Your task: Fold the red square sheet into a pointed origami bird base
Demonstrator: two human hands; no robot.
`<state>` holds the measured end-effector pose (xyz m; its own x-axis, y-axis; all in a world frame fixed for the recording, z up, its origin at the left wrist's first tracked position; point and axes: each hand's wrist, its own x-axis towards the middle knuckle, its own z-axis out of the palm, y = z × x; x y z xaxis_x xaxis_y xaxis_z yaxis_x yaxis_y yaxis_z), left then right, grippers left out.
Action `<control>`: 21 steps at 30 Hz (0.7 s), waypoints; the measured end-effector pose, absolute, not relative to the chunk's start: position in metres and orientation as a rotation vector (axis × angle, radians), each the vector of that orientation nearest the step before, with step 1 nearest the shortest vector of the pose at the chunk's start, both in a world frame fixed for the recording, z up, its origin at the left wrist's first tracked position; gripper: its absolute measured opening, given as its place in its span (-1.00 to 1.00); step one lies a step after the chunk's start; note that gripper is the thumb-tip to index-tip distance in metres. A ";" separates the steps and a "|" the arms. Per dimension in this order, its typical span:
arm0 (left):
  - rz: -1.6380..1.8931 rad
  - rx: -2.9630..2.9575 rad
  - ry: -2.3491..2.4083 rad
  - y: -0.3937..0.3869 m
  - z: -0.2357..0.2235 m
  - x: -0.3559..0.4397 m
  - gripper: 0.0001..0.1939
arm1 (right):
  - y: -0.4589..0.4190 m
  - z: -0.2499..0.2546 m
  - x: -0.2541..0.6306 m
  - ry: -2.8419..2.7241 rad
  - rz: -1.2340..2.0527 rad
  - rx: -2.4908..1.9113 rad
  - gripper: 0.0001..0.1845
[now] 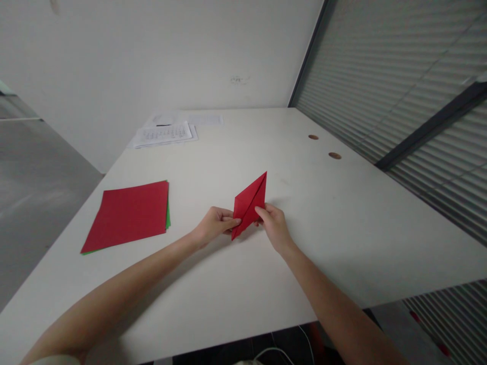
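A folded red paper [250, 201], diamond-shaped with a crease or slit running along its length, is held up a little above the white table. My left hand [216, 224] pinches its lower left edge, thumb on the front face and fingers behind. On the right edge, my right hand [274, 224] grips it the same way, thumb in front. The paper's back side is hidden from me. To the left of my left hand lies a stack of flat red sheets [129, 215], with a green sheet [168, 219] showing at its right edge.
The white table [243, 309] reaches back to a wall. Papers with writing [165, 134] lie at its far left. Two round holes, a nearer one [335, 155] and a farther one [313, 137], sit near the right edge beside window blinds [399, 76]. Cables [274, 350] hang below the front edge.
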<state>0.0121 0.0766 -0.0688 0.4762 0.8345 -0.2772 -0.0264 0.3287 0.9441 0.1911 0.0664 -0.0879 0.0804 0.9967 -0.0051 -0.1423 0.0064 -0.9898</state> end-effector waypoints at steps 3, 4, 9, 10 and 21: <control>0.627 1.137 0.909 0.079 -0.066 0.009 -0.59 | 0.066 -0.086 0.192 -1.092 1.273 -1.131 -0.57; 0.614 1.157 0.906 0.080 -0.065 0.009 -0.61 | 0.065 -0.085 0.191 -1.089 1.263 -1.157 -0.57; 0.740 1.191 0.923 0.079 -0.064 0.012 -0.57 | 0.059 -0.086 0.182 -0.991 1.222 -1.232 -0.59; 0.793 1.184 0.932 0.079 -0.065 0.013 -0.55 | 0.058 -0.088 0.179 -0.981 1.233 -1.230 -0.59; 0.678 2.026 1.124 0.089 -0.056 -0.004 -0.75 | 0.064 -0.070 0.212 -1.245 0.395 -1.375 -0.47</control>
<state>-0.0036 0.0892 -0.0562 0.4831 0.8696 0.1021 0.4958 -0.3679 0.7867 0.2122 0.0636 -0.0697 0.3737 0.8257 0.4226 0.4310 0.2488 -0.8674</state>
